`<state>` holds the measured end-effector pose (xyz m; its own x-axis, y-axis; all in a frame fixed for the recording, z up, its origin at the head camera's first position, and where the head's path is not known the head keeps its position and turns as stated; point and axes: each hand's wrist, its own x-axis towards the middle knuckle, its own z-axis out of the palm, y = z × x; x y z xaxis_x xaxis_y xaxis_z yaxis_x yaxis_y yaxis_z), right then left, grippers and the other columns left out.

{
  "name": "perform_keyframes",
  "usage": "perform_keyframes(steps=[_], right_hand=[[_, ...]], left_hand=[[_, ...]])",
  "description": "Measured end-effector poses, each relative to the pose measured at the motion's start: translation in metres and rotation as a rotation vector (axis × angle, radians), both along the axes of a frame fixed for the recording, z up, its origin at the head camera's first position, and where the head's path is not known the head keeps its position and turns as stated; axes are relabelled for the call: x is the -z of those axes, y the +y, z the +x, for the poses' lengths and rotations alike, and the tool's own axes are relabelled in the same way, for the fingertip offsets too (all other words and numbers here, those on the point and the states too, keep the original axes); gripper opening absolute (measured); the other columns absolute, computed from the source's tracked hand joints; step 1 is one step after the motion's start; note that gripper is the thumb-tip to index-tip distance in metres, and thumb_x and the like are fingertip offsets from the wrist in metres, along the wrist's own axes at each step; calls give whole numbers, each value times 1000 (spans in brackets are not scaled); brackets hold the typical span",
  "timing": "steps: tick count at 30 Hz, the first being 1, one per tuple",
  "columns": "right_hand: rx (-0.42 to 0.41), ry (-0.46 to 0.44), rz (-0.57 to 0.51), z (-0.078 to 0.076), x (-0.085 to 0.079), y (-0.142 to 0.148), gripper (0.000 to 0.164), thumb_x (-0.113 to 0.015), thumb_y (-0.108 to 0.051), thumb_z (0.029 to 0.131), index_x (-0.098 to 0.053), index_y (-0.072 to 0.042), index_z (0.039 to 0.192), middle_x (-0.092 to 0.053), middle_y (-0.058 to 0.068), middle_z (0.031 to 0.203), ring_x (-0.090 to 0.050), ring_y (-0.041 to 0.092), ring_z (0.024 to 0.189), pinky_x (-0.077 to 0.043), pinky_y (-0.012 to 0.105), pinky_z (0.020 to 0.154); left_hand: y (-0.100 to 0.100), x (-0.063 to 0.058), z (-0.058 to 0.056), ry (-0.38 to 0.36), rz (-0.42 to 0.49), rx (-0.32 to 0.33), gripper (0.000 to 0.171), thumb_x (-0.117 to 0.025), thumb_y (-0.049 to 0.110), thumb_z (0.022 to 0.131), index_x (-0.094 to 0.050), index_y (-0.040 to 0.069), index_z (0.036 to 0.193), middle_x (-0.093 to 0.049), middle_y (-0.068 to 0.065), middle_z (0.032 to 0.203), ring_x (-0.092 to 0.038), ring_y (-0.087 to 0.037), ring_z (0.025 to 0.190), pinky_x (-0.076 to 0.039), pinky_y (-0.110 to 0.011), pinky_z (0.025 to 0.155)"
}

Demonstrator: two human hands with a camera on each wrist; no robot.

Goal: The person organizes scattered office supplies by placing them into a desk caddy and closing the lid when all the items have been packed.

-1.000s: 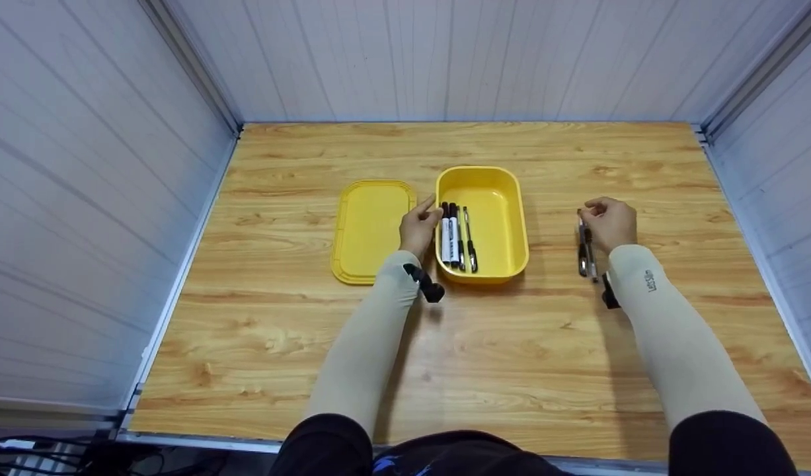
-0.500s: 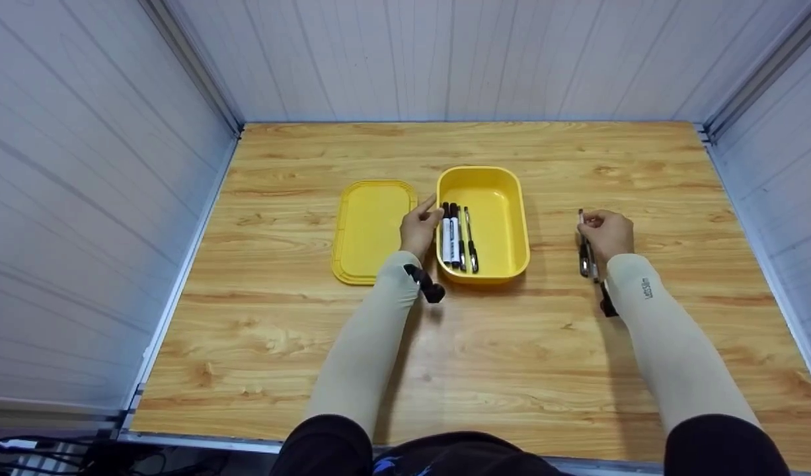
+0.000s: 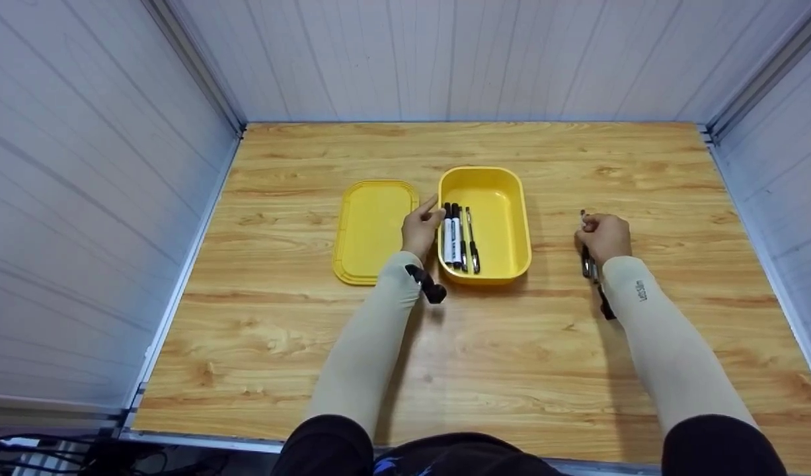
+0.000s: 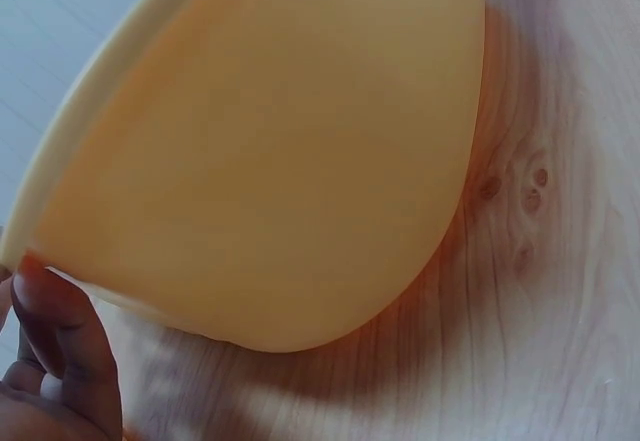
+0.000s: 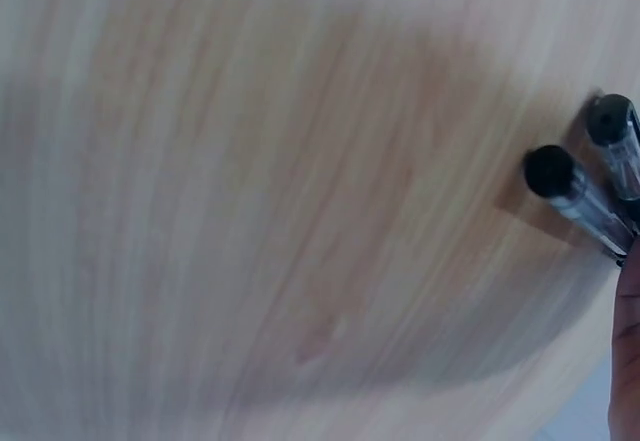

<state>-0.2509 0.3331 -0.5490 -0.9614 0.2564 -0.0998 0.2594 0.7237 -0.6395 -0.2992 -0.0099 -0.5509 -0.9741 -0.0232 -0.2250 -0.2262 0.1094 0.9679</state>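
At the left side of a yellow plastic box [image 3: 504,271], my left hand [image 3: 418,233] holds the rim, thumb over the edge and a finger along the outside. In the left wrist view the box wall [image 4: 280,181] fills most of the picture, with the thumb [image 4: 60,311] against it. Two black-and-white markers [image 3: 452,241] and two slim black pens [image 3: 472,248] lie inside the box. Off to the right, my right hand [image 3: 607,237] pinches a clear-barrelled pen with a black end [image 5: 552,173]. A second, similar pen [image 5: 612,126] is right beside it, partly hidden by the hand.
A flat yellow lid [image 3: 369,231] lies left of the box, partly under the left hand. The wood-grain table [image 3: 498,370] is enclosed by pale panels [image 3: 412,59] at the back and both sides. Dark cables [image 3: 55,456] show below its front left corner.
My right hand has drawn slightly toward the body and left along the pens, its fingers lower on the barrel. The left hand, the box and its contents stay put.
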Motion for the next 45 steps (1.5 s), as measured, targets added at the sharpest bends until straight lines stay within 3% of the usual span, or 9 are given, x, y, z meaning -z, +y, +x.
perform_keyframes(steps=[6,12,20,30,39,45], right_hand=[[-41,-4,48,0,3,-1,38,-61,-8,92,-63,5,127,-66,25,113,-63,36,105,-51,46,88],[-28,18,90,0,5,-5,19,-65,-7,90,-69,4,105,-66,19,93,-59,27,83,-48,40,73],[-20,-14,83,0,0,-13,40,-59,-6,94,-59,6,132,-64,28,117,-63,39,106,-51,51,90],[-81,61,180,1,-2,-17,31,-54,0,92,-66,9,119,-66,30,107,-63,40,98,-50,52,84],[-74,-29,148,-1,-7,-20,38,-57,1,93,-58,10,130,-63,31,119,-60,43,110,-50,54,91],[-89,-54,150,-3,-12,-22,34,-57,5,91,-61,11,125,-63,31,117,-59,44,113,-50,55,93]], left_hand=[[-1,3,0,14,0,-3,43,-64,21,97,-58,19,140,-68,-9,106,-60,-13,92,-49,-24,79],[-1,3,1,13,6,-11,43,-64,21,97,-58,19,139,-68,-8,105,-58,-12,91,-48,-23,79],[-1,2,1,22,-6,-5,43,-64,21,97,-58,18,140,-68,-9,106,-59,-13,90,-49,-23,78],[0,0,0,27,-5,0,43,-63,20,98,-57,19,140,-68,-8,100,-58,-13,86,-47,-23,75],[0,1,0,17,-7,0,43,-62,20,98,-57,21,140,-69,-11,109,-61,-15,93,-47,-23,76],[1,2,-1,17,-17,-10,42,-63,20,97,-58,21,139,-69,-10,107,-62,-16,95,-49,-25,81]])
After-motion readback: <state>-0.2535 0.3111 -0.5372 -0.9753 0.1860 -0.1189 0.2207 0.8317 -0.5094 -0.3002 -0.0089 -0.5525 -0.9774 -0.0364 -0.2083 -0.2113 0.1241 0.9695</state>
